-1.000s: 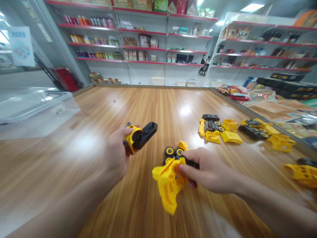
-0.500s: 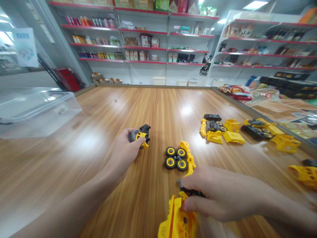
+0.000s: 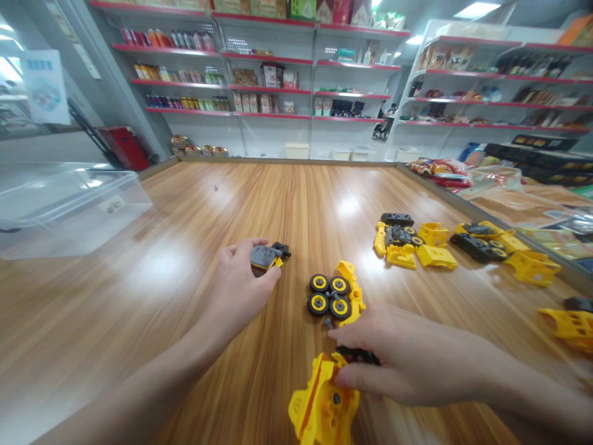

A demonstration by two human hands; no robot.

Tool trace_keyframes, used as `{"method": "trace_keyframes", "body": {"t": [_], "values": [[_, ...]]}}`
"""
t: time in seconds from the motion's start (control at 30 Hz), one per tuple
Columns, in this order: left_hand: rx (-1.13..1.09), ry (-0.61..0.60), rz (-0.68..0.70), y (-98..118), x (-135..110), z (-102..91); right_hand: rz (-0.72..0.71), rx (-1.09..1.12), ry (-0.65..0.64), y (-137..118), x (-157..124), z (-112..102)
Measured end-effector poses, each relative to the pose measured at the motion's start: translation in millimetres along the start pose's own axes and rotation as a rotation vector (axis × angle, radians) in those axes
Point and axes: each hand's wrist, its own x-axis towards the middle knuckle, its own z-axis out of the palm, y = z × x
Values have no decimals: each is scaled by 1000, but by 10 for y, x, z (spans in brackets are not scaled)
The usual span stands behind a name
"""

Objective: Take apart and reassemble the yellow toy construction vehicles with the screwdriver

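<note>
My left hand (image 3: 243, 284) is closed round a small grey, black and yellow toy part (image 3: 267, 255), held low over the wooden table (image 3: 185, 259). My right hand (image 3: 398, 355) rests on the table near the front edge. Its fingers pinch a yellow toy truck body (image 3: 324, 405) together with a black piece (image 3: 356, 355). Between the hands lies a wheeled chassis (image 3: 336, 296) with black and yellow wheels and a yellow part on its right side. A small dark screw (image 3: 328, 322) lies just in front of it.
Several more yellow and black toy parts (image 3: 412, 244) lie to the right, more (image 3: 500, 247) near the table's right edge and one (image 3: 567, 321) at far right. A clear plastic bin (image 3: 65, 204) stands at the left. Shop shelves (image 3: 278, 80) line the back wall.
My right hand drew the yellow body down toward the front edge, uncovering the wheeled chassis. My left hand lowered and turned its part toward the table.
</note>
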Motion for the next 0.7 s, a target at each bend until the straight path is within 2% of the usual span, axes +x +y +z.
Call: {"method": "trace_keyframes", "body": {"t": [0.1, 0.17, 0.27, 0.33, 0.4, 0.47, 0.57, 0.63, 0.7], "values": [[262, 129, 223, 122, -70, 5, 12, 23, 15, -5, 5, 7], [239, 124, 351, 212, -139, -10, 11, 55, 35, 7, 17, 24], [67, -72, 410, 297, -239, -45, 4, 179, 176, 73, 59, 43], [38, -273, 422, 305, -284, -55, 40, 307, 399, 151, 96, 31], [80, -504, 383, 289, -305, -45, 126, 385, 687, 243, 129, -2], [68, -687, 240, 269, -308, -19, 176, 406, 841, 322, 152, -36], [-114, -846, -52, 269, -299, 24, 218, 352, 896, 371, 165, -34], [-230, -934, -140, 287, -295, 41, 245, 246, 909, 355, 164, 9], [-290, -987, -166, 306, -291, 50, 254, 163, 894, 318, 163, 62]]}}
